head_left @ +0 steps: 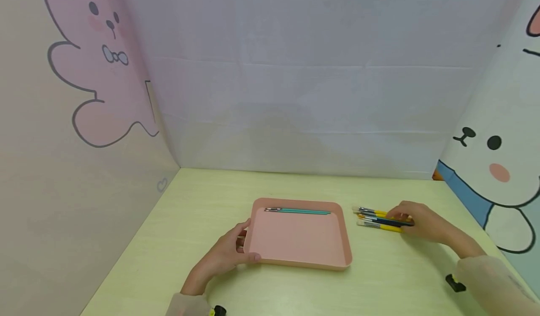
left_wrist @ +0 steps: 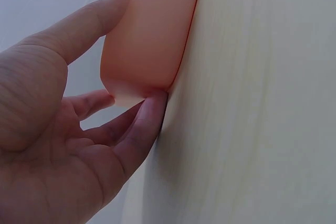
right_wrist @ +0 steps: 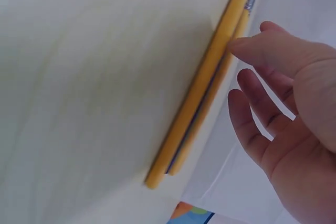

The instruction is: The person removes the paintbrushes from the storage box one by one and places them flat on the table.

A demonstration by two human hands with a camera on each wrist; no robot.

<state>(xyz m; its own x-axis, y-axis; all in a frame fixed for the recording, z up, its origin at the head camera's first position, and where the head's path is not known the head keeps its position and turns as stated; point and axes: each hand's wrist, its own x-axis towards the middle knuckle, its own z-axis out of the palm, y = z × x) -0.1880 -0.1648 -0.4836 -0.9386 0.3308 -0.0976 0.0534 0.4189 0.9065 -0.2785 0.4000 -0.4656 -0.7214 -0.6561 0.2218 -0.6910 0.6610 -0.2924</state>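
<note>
My left hand (head_left: 228, 248) grips the near left corner of a shallow pink tray (head_left: 297, 263), thumb along the front wall and fingers at the left side. In the left wrist view, the fingertips meet the tray's corner (left_wrist: 149, 30) close to the table. Thin teal paintbrushes (head_left: 303, 211) lie inside the tray by its far wall. To the right of the tray, my right hand (head_left: 422, 222) reaches over a group of paintbrushes (head_left: 373, 225) with yellow and dark handles. In the right wrist view, its thumb overlaps a yellow handle (right_wrist: 202, 85), and the other fingers are loosely bent.
The pale yellow table (head_left: 202, 199) is bounded by a white back sheet (head_left: 295, 95) and cartoon-printed side sheets (head_left: 502, 189). Bare tabletop shows between the tray and the brush group. Small black devices (head_left: 455, 283) sit at both wrists.
</note>
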